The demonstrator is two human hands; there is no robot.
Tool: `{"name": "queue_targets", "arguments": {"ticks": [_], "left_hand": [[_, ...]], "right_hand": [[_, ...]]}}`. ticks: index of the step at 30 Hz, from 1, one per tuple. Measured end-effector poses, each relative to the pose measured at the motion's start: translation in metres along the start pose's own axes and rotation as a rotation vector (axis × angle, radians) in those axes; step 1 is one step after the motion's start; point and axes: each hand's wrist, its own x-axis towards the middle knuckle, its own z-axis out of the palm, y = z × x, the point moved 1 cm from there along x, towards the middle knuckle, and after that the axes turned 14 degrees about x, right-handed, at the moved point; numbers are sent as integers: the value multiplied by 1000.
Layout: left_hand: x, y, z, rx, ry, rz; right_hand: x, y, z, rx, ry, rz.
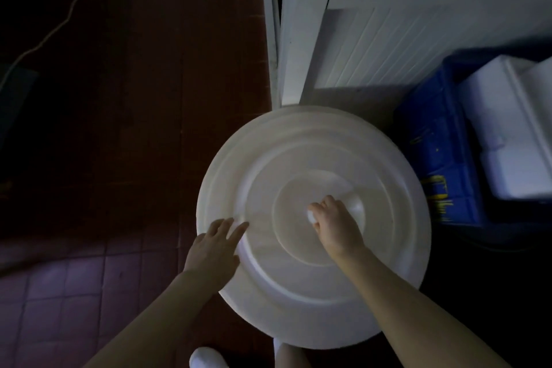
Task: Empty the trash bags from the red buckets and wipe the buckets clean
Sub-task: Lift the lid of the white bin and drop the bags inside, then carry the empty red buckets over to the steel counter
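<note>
Forearms reach down from the bottom of the frame to a big white round lid (298, 293), with one white-socked foot (206, 358) on the floor (134, 128) just below its near edge. The right hand (336, 225) is curled over the handle (357, 206) at the lid's centre. The handle's pale ends show on either side of the knuckles, so its long axis appears to run roughly left to right across the view. The left hand (215, 243) lies on the lid's left rim, its fingers (239, 230) straight, slightly spread and gripping nothing, pointing in toward the centre.

The lid sits directly under both hands. The right hand is on the lifting point and the left is out at the edge, so a lift would likely go straight up from the centre while the left hand steadies the rim.

No red bucket can be seen, and whatever the lid covers is hidden beneath it. No trash bag is in view either, so the emptying and wiping look not yet begun.

Counted: one lid, one handle, two hands, no buckets visible.

To the right, close beside the lid, stands one blue crate (442, 152) holding at least two white foam boxes (513, 134). A white louvred door (403, 48) rises behind the lid, and one pale cable (59, 27) trails over the dark floor at upper left
</note>
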Motion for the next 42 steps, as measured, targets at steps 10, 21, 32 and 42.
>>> {"name": "queue_targets", "arguments": {"ticks": [10,21,32,42], "left_hand": [[-11,-16,-14,-32,-56,-54],[-163,-156,-67,-387,163,-504],[-491,-309,22,-549,286,-1065],[-819,-384,140,-611,306,-1575]], "right_hand": [[4,-12,-9,-49,-7,-4],[-12,-213,-64,-68,-33,-510],[-132,-562,-2,-219,-221,-1015],[-333,-883,160,-326,-413,-1475]]}}
